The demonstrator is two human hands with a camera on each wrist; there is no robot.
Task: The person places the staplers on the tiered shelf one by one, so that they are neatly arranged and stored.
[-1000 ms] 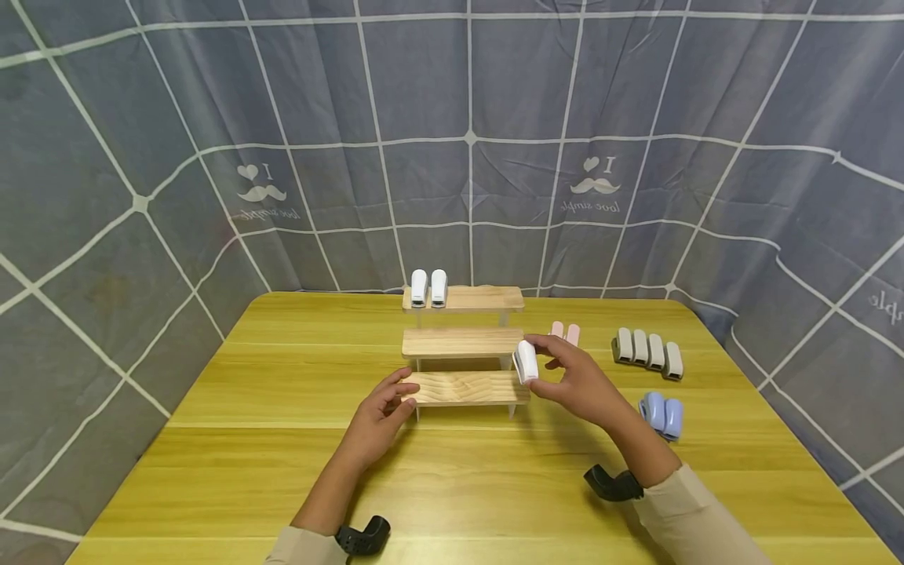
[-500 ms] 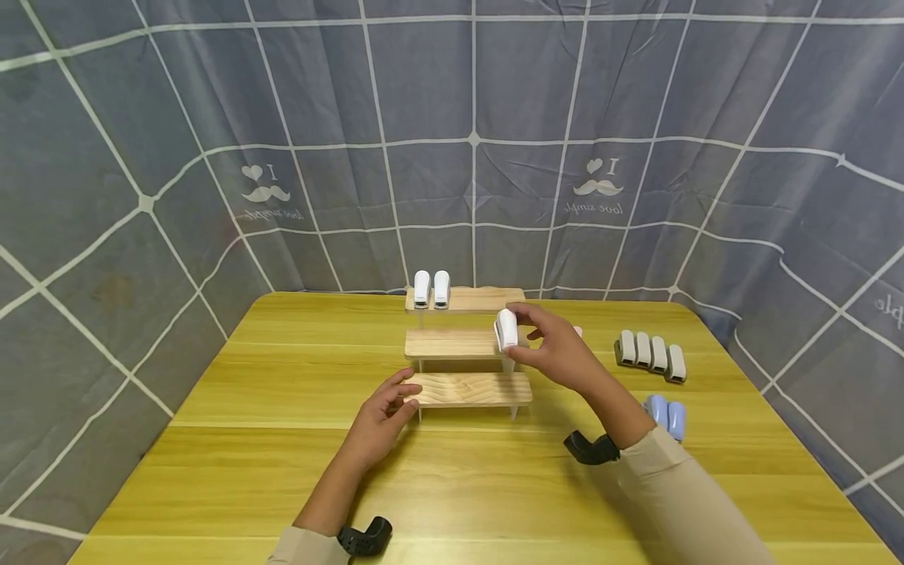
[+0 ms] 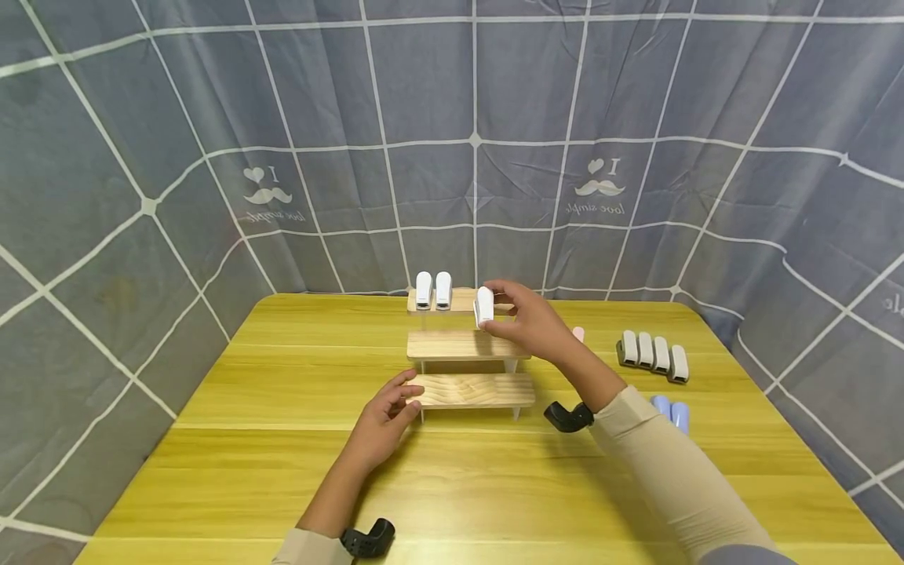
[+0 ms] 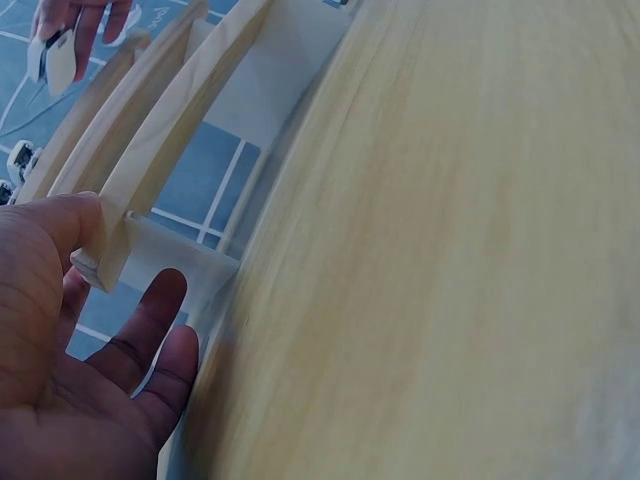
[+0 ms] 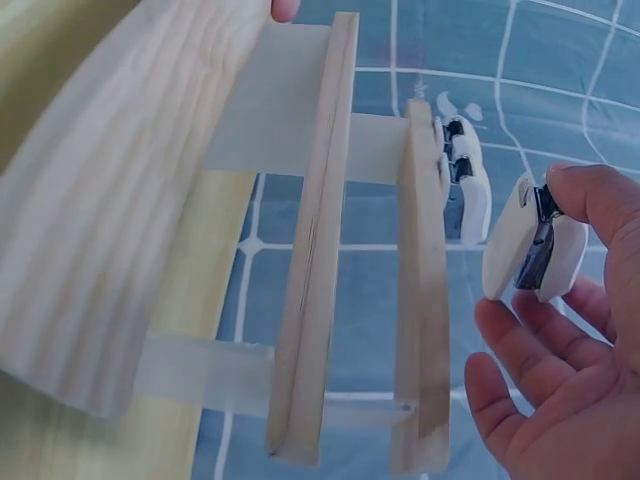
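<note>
My right hand (image 3: 531, 323) pinches a small white stapler (image 3: 484, 306) between thumb and fingers, in the air just in front of the top tier's right part. In the right wrist view this stapler (image 5: 535, 240) appears apart from the boards. Two matching white staplers (image 3: 442, 290) stand side by side on the left of the top tier (image 3: 462, 300). At the left end of the three-tier wooden display stand (image 3: 473, 390), my left hand (image 3: 381, 424) holds the lowest board, thumb against its end (image 4: 95, 250) and some fingers loose below.
On the table's right lie a row of several light staplers (image 3: 660, 357) with dark bases and two blue staplers (image 3: 671, 412), partly hidden by the right sleeve. A pink piece (image 3: 578, 333) shows behind the right forearm. A grey gridded curtain (image 3: 473, 188) surrounds the table.
My right hand has carried the white stapler leftward and up, from beside the lowest tier to the top tier. The left hand stays at the stand's end.
</note>
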